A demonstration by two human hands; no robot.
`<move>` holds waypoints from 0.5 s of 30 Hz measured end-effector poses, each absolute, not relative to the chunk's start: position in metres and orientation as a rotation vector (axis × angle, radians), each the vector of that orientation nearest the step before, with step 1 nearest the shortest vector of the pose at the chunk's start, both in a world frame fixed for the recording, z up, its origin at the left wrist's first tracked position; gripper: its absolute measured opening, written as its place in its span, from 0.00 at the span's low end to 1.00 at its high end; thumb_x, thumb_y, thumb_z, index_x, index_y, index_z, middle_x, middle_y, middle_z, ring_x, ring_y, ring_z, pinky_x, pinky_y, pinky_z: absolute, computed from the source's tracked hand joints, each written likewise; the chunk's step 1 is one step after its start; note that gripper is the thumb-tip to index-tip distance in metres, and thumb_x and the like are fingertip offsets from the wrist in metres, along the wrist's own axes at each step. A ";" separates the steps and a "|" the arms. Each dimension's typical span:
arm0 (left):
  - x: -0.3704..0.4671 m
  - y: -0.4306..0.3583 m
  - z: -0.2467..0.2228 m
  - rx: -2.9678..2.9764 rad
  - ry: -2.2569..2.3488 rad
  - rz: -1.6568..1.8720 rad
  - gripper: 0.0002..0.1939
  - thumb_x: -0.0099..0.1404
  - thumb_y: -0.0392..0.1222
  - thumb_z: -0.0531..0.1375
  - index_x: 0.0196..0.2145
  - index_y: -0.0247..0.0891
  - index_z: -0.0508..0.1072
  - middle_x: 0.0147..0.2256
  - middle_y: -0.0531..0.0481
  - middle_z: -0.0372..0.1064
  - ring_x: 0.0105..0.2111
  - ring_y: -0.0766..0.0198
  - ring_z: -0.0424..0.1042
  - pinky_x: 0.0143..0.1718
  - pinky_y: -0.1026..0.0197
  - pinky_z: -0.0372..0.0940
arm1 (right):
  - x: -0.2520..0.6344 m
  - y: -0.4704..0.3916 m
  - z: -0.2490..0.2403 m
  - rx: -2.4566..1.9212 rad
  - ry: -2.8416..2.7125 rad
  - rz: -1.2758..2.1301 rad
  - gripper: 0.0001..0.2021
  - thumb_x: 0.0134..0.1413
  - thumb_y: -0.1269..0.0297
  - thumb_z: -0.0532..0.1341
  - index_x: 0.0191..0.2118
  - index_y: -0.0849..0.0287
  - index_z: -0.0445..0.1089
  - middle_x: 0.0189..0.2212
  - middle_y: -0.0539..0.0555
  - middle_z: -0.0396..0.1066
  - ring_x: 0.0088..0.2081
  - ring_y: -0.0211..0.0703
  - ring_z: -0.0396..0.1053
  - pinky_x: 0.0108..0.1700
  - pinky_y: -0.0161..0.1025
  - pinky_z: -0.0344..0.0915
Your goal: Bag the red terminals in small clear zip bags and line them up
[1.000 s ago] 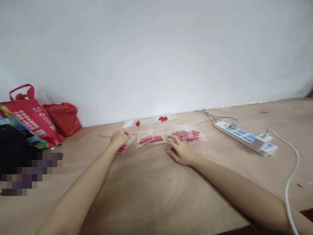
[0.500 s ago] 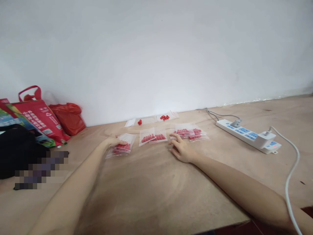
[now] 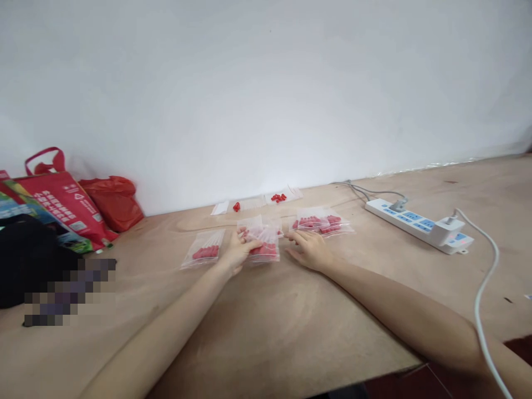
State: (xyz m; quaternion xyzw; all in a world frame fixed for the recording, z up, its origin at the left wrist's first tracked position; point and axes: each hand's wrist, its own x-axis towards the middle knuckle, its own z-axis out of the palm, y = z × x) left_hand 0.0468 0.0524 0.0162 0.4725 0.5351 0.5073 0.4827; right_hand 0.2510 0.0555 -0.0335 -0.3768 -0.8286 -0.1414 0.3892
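My left hand (image 3: 241, 250) is closed on a clear bag of red pieces (image 3: 266, 250), thumb on top, in front of the middle bags, which it partly covers. Left of it another bag of red pieces (image 3: 206, 252) lies on the table. My right hand (image 3: 310, 250) rests palm down with its fingers apart and nothing visible in them, its fingertips near the right-hand bags (image 3: 310, 221), several of which overlap. Farther back, loose red pieces (image 3: 278, 198) and one small red piece or cluster (image 3: 236, 206) lie on flat clear bags.
A white power strip (image 3: 415, 224) with plugs stands at the right, and its white cable (image 3: 480, 299) crosses over my right forearm. Red bags (image 3: 114, 202) and a black cloth item (image 3: 33, 260) sit at the left. The wooden table (image 3: 249, 332) ends at the front right.
My left hand has moved right from the left-hand bags, carrying one bag to the middle; one bag stays behind there. The fingers of my right hand have lowered slightly.
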 end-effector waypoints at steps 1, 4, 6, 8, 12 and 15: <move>0.057 0.054 0.010 1.150 1.299 1.251 0.28 0.45 0.27 0.63 0.42 0.37 0.56 0.24 0.56 0.66 0.22 0.71 0.69 0.25 0.67 0.65 | 0.252 0.056 -0.034 -0.922 -2.106 -0.408 0.11 0.50 0.65 0.56 0.41 0.58 0.64 0.30 0.52 0.71 0.30 0.39 0.67 0.32 0.34 0.58; 0.075 0.063 -0.007 1.152 1.295 1.261 0.27 0.46 0.27 0.63 0.41 0.38 0.55 0.26 0.56 0.65 0.22 0.72 0.68 0.28 0.65 0.65 | 0.255 0.058 -0.034 -0.826 -2.116 -0.575 0.09 0.51 0.67 0.55 0.40 0.57 0.67 0.26 0.50 0.71 0.27 0.37 0.66 0.28 0.34 0.54; 0.078 0.070 -0.018 1.216 1.301 1.264 0.27 0.48 0.30 0.63 0.42 0.38 0.54 0.28 0.54 0.65 0.24 0.71 0.68 0.29 0.64 0.66 | 0.255 0.058 -0.033 -0.744 -2.142 -0.668 0.08 0.52 0.66 0.54 0.38 0.56 0.68 0.24 0.49 0.70 0.25 0.35 0.65 0.26 0.34 0.52; 0.076 0.074 -0.026 1.338 1.345 1.267 0.25 0.50 0.35 0.63 0.43 0.37 0.55 0.30 0.51 0.65 0.27 0.68 0.68 0.31 0.63 0.66 | 0.255 0.058 -0.032 -0.665 -2.169 -0.737 0.08 0.54 0.66 0.53 0.35 0.55 0.69 0.22 0.48 0.69 0.23 0.34 0.64 0.25 0.33 0.51; 0.058 0.068 -0.032 1.705 1.448 1.282 0.22 0.52 0.46 0.61 0.42 0.36 0.60 0.38 0.44 0.64 0.34 0.63 0.68 0.34 0.60 0.66 | 0.254 0.059 -0.032 -0.614 -2.213 -0.789 0.08 0.55 0.69 0.52 0.31 0.57 0.69 0.20 0.47 0.68 0.21 0.32 0.61 0.24 0.34 0.48; 0.039 0.055 -0.025 2.238 1.393 1.225 0.28 0.46 0.51 0.64 0.43 0.39 0.63 0.43 0.43 0.60 0.41 0.58 0.66 0.38 0.55 0.65 | 0.256 0.061 -0.035 -0.608 -2.236 -0.766 0.09 0.55 0.71 0.52 0.32 0.57 0.68 0.22 0.48 0.69 0.22 0.32 0.61 0.24 0.33 0.48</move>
